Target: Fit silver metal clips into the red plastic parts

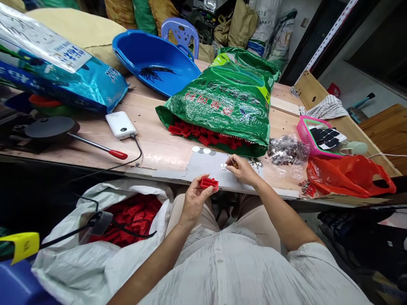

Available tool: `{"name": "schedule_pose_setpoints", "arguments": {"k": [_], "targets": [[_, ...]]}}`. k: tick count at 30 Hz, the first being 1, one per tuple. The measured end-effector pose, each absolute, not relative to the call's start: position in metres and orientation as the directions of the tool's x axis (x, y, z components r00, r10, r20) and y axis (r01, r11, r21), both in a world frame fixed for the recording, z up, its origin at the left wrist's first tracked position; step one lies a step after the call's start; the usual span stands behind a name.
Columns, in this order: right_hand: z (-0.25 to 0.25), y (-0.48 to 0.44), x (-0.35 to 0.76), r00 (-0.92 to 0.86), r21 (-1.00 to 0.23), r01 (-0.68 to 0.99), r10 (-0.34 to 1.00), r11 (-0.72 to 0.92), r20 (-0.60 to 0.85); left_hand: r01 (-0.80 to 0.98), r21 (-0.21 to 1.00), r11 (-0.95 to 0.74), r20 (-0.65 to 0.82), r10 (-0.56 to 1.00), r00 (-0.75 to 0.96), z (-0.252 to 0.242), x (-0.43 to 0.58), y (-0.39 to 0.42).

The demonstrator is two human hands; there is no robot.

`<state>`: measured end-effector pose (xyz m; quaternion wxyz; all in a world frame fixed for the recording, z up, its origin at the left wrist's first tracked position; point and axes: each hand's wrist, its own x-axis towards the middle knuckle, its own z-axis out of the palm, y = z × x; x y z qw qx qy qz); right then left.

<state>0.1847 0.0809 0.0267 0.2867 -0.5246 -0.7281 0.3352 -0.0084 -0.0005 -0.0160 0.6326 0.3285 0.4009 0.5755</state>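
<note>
Between the thumb and fingers of my left hand (194, 199) is a red plastic housing (209, 183), its hollow side facing up, just off the table's front edge. My right hand (242, 170) is closed around a thin tool with a brownish handle (234, 163), perhaps a small screwdriver. The tool's tip points at small shiny metal pieces (223, 167) on a grey sheet (203, 167). More loose metal pieces (256, 163) lie just beyond my right hand. Several round white and grey spots (206, 151) show at the sheet's far edge.
Behind my hands a green sack (222, 97) spills red parts (203, 134). To the right are a clear bag of metal pieces (288, 150), a pink basket (305, 131) and a red bag (349, 176). A white sack (76, 262) of red parts, a blue basin (152, 51) and a red-handled lever (117, 154) are leftward.
</note>
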Motion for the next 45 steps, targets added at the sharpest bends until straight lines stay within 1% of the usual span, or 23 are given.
{"name": "schedule_pose_setpoints", "arguments": {"k": [2,5,8,13,18,20,24,26,29,31,34,36,39,41,43,45], "targets": [[0.033,0.065,0.184,-0.320,-0.827,0.514,0.945,0.229,0.063,-0.463,0.880,0.106,-0.109,0.994,0.019,-0.014,-0.006,0.000],[0.039,0.044,0.180,-0.358,-0.850,0.464,0.930,0.249,0.077,-0.435,0.895,0.095,-0.084,0.996,0.044,-0.010,-0.003,0.001],[0.040,0.031,0.177,-0.368,-0.832,0.461,0.920,0.307,0.135,-0.416,0.903,0.104,-0.080,0.994,0.073,-0.006,0.001,0.001],[0.036,0.021,0.178,-0.377,-0.795,0.462,0.898,0.394,0.226,-0.456,0.876,0.155,-0.115,0.987,0.114,0.000,0.005,0.000],[0.034,0.016,0.183,-0.421,-0.802,0.410,0.870,0.435,0.257,-0.494,0.845,0.206,-0.145,0.977,0.159,0.005,0.006,0.000],[0.032,0.015,0.186,-0.433,-0.823,0.398,0.874,0.405,0.221,-0.487,0.841,0.235,-0.159,0.968,0.192,0.005,0.006,0.000],[0.026,0.012,0.193,-0.446,-0.883,0.372,0.889,0.287,0.101,-0.417,0.868,0.271,-0.177,0.952,0.249,0.004,0.005,-0.001],[0.022,0.010,0.195,-0.440,-0.909,0.338,0.895,0.244,0.076,-0.394,0.876,0.277,-0.180,0.947,0.266,0.003,0.005,-0.001],[0.016,0.008,0.195,-0.424,-0.955,0.241,0.904,0.171,0.055,-0.390,0.875,0.287,-0.182,0.941,0.285,0.003,0.006,-0.002],[0.013,0.008,0.194,-0.425,-0.984,0.157,0.905,0.088,0.013,-0.386,0.875,0.293,-0.187,0.939,0.289,0.004,0.007,-0.003],[0.009,0.008,0.193,-0.445,-0.999,0.049,0.895,-0.019,-0.039,-0.397,0.865,0.308,-0.201,0.936,0.289,0.005,0.009,-0.004],[0.008,0.008,0.193,-0.446,-0.999,0.014,0.894,-0.044,-0.046,-0.422,0.848,0.321,-0.210,0.934,0.289,0.005,0.010,-0.004],[0.008,0.008,0.194,-0.435,-0.999,0.013,0.899,-0.042,-0.044,-0.450,0.832,0.325,-0.207,0.934,0.291,0.003,0.010,-0.003],[0.009,0.006,0.194,-0.413,-0.999,0.040,0.910,-0.018,-0.032,-0.440,0.851,0.288,-0.178,0.945,0.275,0.001,0.009,0.000],[0.009,0.004,0.196,-0.368,-0.993,0.116,0.930,0.034,-0.011,-0.392,0.896,0.207,-0.115,0.963,0.244,-0.002,0.007,0.004],[0.008,0.001,0.198,-0.318,-0.967,0.235,0.948,0.098,0.018,-0.309,0.945,0.106,-0.038,0.975,0.220,-0.006,0.004,0.011]]}}
